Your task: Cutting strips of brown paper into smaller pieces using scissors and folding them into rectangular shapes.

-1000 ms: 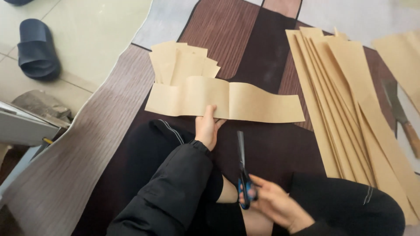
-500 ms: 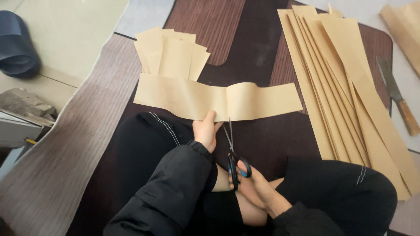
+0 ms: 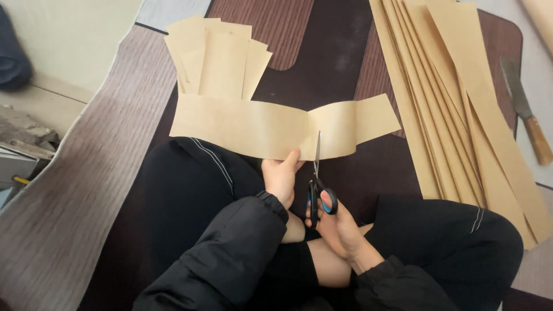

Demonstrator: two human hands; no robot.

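My left hand [image 3: 280,175] pinches the near edge of a long tan paper strip [image 3: 247,126] that lies across my knee and the mat. My right hand [image 3: 340,222] grips black scissors with blue-lined handles [image 3: 316,190], fingers through the loops. The blades point away from me and bite into the strip's near edge just right of my left thumb. A fanned pile of cut tan paper pieces [image 3: 216,55] lies beyond the strip. I sit cross-legged in black trousers and black sleeves.
Several long tan paper strips [image 3: 461,98] are stacked at the right on a brown striped mat [image 3: 334,46]. A knife with a wooden handle [image 3: 525,112] lies at the far right. A dark slipper [image 3: 11,63] sits at the left edge, with grey striped matting [image 3: 75,190] beside it.
My right hand brought the scissors forward from my lap to the strip's near edge, and the blades now cut into it. The view moved closer; my left hand kept its hold.
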